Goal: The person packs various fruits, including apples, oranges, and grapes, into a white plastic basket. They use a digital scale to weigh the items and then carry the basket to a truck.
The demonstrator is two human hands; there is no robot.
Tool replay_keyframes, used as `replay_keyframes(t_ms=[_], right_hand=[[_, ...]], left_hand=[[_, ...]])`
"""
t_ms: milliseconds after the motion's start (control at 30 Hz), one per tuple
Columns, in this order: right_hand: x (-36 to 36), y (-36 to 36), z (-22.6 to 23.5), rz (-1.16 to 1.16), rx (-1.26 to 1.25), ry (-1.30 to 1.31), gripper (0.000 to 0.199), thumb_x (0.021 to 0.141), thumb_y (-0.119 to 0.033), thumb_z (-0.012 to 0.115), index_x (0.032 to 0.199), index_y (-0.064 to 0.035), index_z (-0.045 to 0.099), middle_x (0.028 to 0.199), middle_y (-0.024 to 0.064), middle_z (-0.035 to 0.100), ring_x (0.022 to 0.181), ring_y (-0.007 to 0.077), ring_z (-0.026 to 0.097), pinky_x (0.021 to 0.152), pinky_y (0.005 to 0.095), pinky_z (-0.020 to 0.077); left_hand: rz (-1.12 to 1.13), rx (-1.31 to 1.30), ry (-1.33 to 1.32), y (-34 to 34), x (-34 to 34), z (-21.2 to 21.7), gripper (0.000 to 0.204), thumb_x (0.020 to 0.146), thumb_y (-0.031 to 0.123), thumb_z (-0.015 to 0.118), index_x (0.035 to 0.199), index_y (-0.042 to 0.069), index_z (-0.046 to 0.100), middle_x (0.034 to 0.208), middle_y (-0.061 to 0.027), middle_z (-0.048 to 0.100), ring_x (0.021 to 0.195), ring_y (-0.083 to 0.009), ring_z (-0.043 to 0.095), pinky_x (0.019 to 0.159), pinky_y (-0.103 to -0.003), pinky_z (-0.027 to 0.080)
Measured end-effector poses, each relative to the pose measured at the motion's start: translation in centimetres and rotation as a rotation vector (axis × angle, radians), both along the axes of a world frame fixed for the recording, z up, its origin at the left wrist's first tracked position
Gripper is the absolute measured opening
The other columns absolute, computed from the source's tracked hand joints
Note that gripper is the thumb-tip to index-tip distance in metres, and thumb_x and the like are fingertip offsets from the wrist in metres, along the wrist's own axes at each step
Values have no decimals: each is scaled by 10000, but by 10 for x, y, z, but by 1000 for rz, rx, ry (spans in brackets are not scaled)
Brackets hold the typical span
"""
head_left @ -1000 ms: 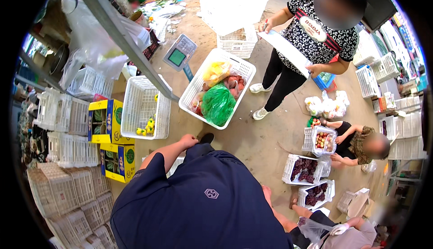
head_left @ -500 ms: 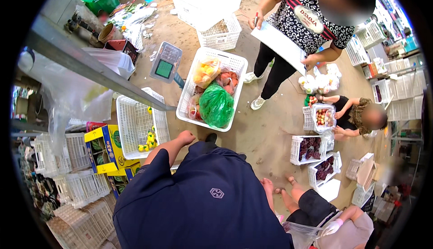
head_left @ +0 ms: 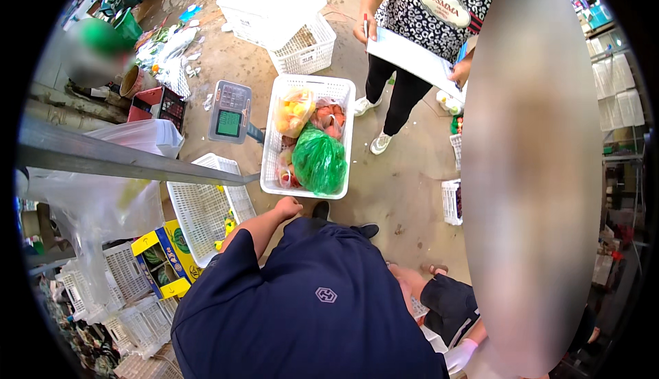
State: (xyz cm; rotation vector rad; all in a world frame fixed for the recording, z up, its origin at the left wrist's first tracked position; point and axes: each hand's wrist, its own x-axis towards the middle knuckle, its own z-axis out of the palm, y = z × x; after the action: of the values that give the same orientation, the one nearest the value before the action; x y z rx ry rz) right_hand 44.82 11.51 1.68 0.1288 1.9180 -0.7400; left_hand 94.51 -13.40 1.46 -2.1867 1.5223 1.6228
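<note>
My left hand is curled shut with nothing visible in it, just short of the near rim of a white plastic crate on the concrete floor. The crate holds a green bag, a clear bag of yellow fruit and a bag of reddish fruit. My dark blue shirt fills the lower middle of the view. My right hand is not in view.
A platform scale with a green display stands left of the crate. A near-empty white crate and yellow-blue cartons lie to my left. A standing person holds paper and a pen. A gloved hand is at lower right.
The view has swung, so the crate and the standing person now look closer and higher. My left hand stays by the crate's near rim. The fruit trays at right are now hidden.
</note>
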Motion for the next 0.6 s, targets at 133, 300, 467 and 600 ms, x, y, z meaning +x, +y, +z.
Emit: replay_keyframes(t_ms=[133,300,467,600], right_hand=[[33,-35,45,73,26,-73,162,897,-241,505,817,-101,523,678,9,534,506,111,499,408,242,363],[38,-71,53,150,-91,23,131,872,-207,561,893,-81,593,749,11,583,610,96,558,473,219,422],[35,-51,35,142,-74,137,153,870,-181,545,918,-47,604,734,15,587,580,111,553,473,252,437],[40,-31,10,133,-13,260,208,834,-198,561,925,-28,638,729,67,621,602,156,586,528,295,469]], left_hand=[[-39,38,-51,-4,9,5,345,750,323,600,922,38,690,929,-178,666,890,-304,640,824,-367,489],[37,85,53,10,42,-38,350,760,286,607,929,-14,670,792,-166,655,746,-228,629,700,-352,492],[-115,97,258,-5,33,-14,338,808,273,608,915,-43,662,722,-104,648,667,-162,589,634,-328,480],[-483,-86,136,-24,49,-40,346,823,284,595,903,-44,671,767,-123,672,738,-176,622,687,-329,493]])
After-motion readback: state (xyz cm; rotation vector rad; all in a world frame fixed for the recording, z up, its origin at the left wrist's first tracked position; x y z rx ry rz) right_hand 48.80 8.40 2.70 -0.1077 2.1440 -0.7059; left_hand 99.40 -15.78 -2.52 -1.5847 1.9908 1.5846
